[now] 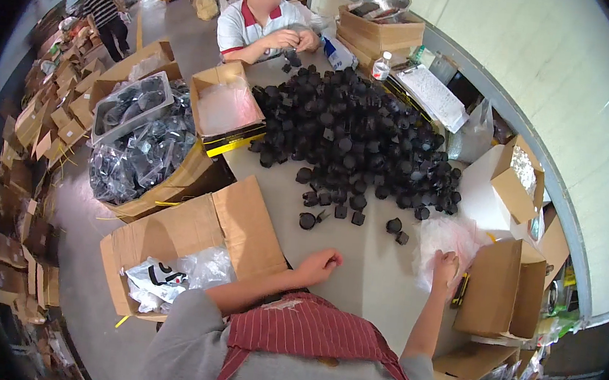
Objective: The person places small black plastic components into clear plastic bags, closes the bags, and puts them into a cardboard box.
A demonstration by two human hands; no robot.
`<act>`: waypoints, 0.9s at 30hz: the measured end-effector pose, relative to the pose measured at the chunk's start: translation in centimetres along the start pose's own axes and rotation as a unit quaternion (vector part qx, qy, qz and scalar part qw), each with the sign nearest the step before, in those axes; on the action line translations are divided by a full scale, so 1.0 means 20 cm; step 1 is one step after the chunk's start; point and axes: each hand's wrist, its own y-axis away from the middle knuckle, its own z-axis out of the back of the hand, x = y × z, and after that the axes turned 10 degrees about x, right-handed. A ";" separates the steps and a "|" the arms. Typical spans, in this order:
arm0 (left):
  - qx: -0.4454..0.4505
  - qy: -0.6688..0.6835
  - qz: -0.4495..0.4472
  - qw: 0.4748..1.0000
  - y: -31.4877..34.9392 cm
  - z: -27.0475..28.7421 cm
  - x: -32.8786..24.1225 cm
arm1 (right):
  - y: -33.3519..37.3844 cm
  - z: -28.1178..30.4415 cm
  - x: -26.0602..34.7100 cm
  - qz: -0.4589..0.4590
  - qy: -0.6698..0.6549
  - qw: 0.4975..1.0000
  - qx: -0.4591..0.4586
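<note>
My left hand [319, 266] is over the near part of the table [363, 267], its fingers curled in. Whatever may be inside those fingers is too small or hidden to make out. At the right, my right hand [445, 267] pinches the edge of a clear plastic bag [439, 238] from a thin, crumpled stack. Beyond both hands spreads a large heap of small black plastic parts [354, 122], with rounded and square ends. Several loose parts [307, 220] lie at the heap's near edge, closer to me.
Across the table a person [264, 31] handles a black part. An open carton [169, 250] with plastic bags stands at my left, below a box of clear bags [225, 103]. Cartons [495, 286] line the right side, near a bottle [381, 66] and written sheet [432, 96].
</note>
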 end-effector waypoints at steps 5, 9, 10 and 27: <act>0.068 -0.007 0.024 0.997 0.00 0.05 0.09 | -0.12 0.05 -0.15 0.021 0.009 0.997 0.073; 0.035 0.021 0.048 0.998 0.03 0.02 0.13 | -0.07 0.12 -0.05 -0.032 -0.076 0.996 -0.019; 0.025 0.047 0.051 0.997 0.02 -0.01 0.14 | -0.01 0.16 -0.02 0.004 -0.090 0.995 -0.039; -0.066 0.321 0.013 0.945 0.01 0.08 -0.30 | 0.83 0.38 1.16 0.008 -0.666 0.649 0.367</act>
